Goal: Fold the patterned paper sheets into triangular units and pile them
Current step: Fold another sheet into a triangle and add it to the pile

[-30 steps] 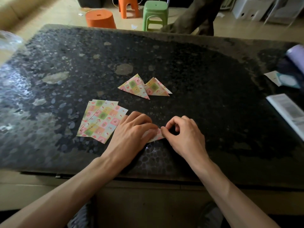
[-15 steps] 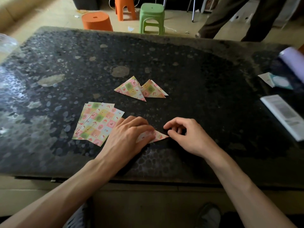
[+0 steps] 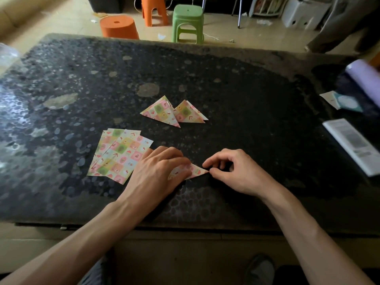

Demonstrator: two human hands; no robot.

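Two hands: left hand (image 3: 156, 171) presses straight fingers on the pink patterned paper triangle (image 3: 196, 171); right hand (image 3: 236, 173) pinches its tip, bare dark speckled stone table (image 3: 257, 130) rightward.

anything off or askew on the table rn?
Minor only. The flat sheets are fanned, edges not squared. The two finished triangles lie side by side, overlapping slightly, rather than stacked. The tabletop shows pale worn patches. No spills or torn paper visible.

One wide head view looks forward and down, close over the bench (image 3: 257, 112), with floor (image 3: 67, 19) beyond.
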